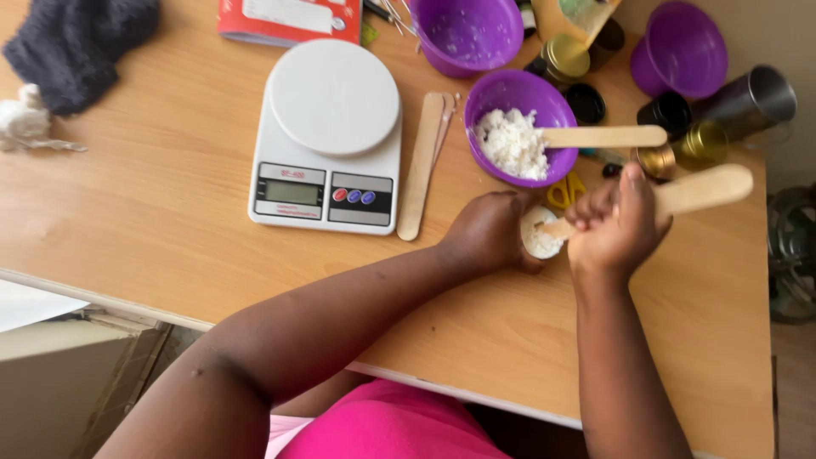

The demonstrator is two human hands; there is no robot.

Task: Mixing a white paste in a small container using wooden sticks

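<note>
A small round tin (539, 234), filled with a white flaky stuff, stands on the wooden table (170, 221) just in front of the purple bowl (514, 127), toward the person. It is gripped around its side by the left hand (489, 231), whose fingers are curled closed about it. A flat wooden stick (688, 192) is clasped in the fist of the right hand (616, 225), its lower end pressed into the white filling.

The tin is judged to be light and stiff, with thin walls that could dent under a hard squeeze; a hold low around the wall is thought best, since it may slide on the smooth tabletop. The filling looks soft and crumbly, probably wax flakes, though the blur leaves this uncertain. The stick seems rigid and light, best taken near its middle.

In the purple bowl more white flakes are seen, with a second stick (605, 136) laid across its rim. Left of the bowl two more sticks (422, 166) lie flat, and farther left a white kitchen scale (330, 136) is set. Behind and right of the bowl, two more purple containers (680, 49), dark jars and gold tins (701, 143) are gathered.
</note>
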